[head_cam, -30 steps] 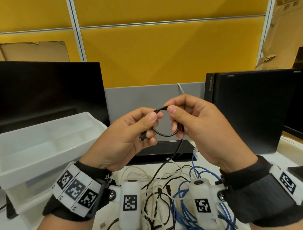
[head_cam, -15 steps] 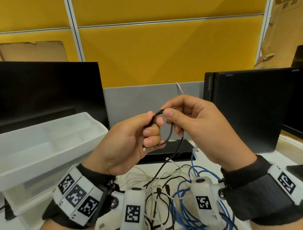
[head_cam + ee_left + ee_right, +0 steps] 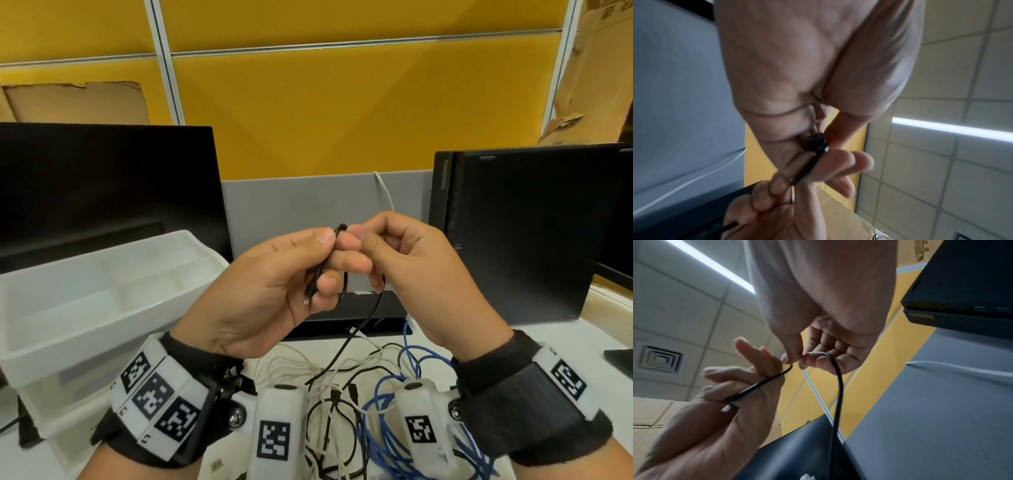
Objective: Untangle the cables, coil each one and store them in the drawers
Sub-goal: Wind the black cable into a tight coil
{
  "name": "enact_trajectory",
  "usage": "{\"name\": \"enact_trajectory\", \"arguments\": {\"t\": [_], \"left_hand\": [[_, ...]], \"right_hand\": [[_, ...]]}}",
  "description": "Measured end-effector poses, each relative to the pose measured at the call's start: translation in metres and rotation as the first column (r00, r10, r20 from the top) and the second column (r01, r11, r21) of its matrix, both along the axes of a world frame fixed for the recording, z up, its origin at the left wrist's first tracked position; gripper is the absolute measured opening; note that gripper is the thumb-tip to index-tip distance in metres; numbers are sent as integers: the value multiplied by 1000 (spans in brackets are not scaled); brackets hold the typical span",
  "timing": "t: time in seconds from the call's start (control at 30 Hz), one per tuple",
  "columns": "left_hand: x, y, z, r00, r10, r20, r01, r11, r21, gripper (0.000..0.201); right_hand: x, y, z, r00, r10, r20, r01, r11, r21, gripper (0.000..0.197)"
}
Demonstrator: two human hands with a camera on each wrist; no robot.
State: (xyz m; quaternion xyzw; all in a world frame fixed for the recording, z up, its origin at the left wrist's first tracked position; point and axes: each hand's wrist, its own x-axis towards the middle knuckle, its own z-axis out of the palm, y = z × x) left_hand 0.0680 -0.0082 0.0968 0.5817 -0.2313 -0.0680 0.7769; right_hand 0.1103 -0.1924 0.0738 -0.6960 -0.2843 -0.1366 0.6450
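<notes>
Head view puts me early in the job: my left hand (image 3: 274, 284) and right hand (image 3: 411, 274) are up in front of me, both on one black cable (image 3: 363, 322), only its first small loop formed. Left grip is curled round that loop with the plug end (image 3: 307, 300) poking out below the fingers; right grip pinches the cable just beside it, thumb against fingertip. From the right hand the cable drops straight down into the pile on the table (image 3: 582, 346). That pile is still knotted: white cables (image 3: 291, 363), a blue cable (image 3: 387, 442) and more black strands crossing each other. The open drawer (image 3: 102, 329) at my left looks to have nothing in its compartments. So I judge nothing is coiled or stored yet, and the black one is not free of the heap.

Left wrist view gives what the head view hides: the plug (image 3: 817, 143) sits tucked between palm and fingers, with the cable running across the fingertips. It is blurred, so I cannot tell the plug type.

Right wrist view shows the pinch from beneath, the cable (image 3: 838, 386) bending over my forefinger and hanging down, plus the strand lying across the left hand (image 3: 725, 402). Neither wrist view shows pile or drawer.
</notes>
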Motion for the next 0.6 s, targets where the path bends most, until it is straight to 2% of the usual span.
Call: {"name": "enact_trajectory", "arguments": {"t": [0.07,0.13,0.23,0.27,0.33,0.4,0.43,0.47,0.53,0.6], "left_hand": [[0,1,4,996,89,6,-89,994,-70,25],[1,4,8,986,160,47,-150,973,-176,25],[5,11,10,935,313,165,-252,917,-309,28],[7,14,9,888,398,231,-330,900,-283,28],[12,21,4,727,556,403,-553,822,-135,28],[18,28,-4,563,596,573,-746,664,41,28],[21,30,-8,515,570,639,-799,590,118,27],[22,31,-11,497,533,685,-826,532,186,27],[22,29,-13,515,467,718,-833,469,293,27],[15,22,-11,591,421,688,-783,506,362,29]], "right_hand": [[0,8,-6,998,43,-52,-45,998,-34,29],[0,17,-12,978,126,-163,-143,986,-92,27],[-6,30,-22,915,249,-318,-335,908,-252,26],[-10,33,-23,896,275,-350,-383,876,-293,26],[-17,35,-20,856,327,-399,-452,850,-272,24],[-25,31,-9,860,335,-385,-448,857,-256,24],[-28,27,-3,889,305,-343,-406,871,-277,22],[-30,23,3,920,269,-286,-353,885,-304,21],[-33,12,14,966,192,-173,-241,909,-339,20],[-30,2,19,990,116,-85,-136,943,-303,20]]}}
